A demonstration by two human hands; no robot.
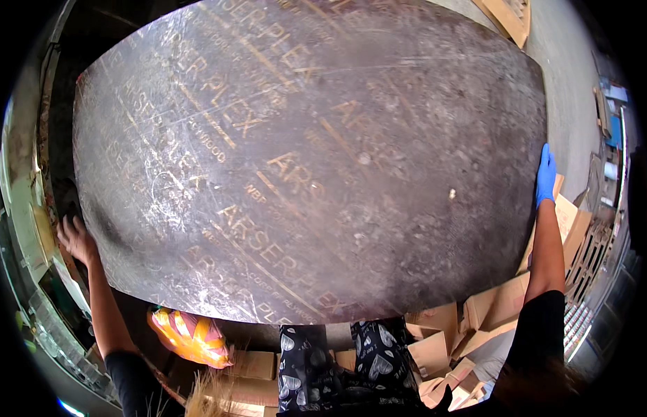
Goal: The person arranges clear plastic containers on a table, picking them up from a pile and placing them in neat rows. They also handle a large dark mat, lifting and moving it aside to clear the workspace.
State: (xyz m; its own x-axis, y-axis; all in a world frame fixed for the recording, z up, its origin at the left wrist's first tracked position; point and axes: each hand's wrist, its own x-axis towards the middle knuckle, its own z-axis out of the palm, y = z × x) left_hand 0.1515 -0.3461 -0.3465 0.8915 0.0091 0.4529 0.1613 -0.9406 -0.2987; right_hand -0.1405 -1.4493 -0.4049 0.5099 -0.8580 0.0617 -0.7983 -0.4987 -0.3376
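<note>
Single head-worn fisheye view, looking steeply down, very near a dark board (309, 160) filling most of the frame, forearms entering from the lower edge, edges bowed at the rim, cardboard boxes (476, 320) below right

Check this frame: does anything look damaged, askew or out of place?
The big dark panel is badly scuffed, its brown coating scratched pale along the left and lower parts. Only the right hand wears a blue glove; the left hand is bare. Below, flattened cardboard boxes lie in a loose heap beside an orange bag.
</note>
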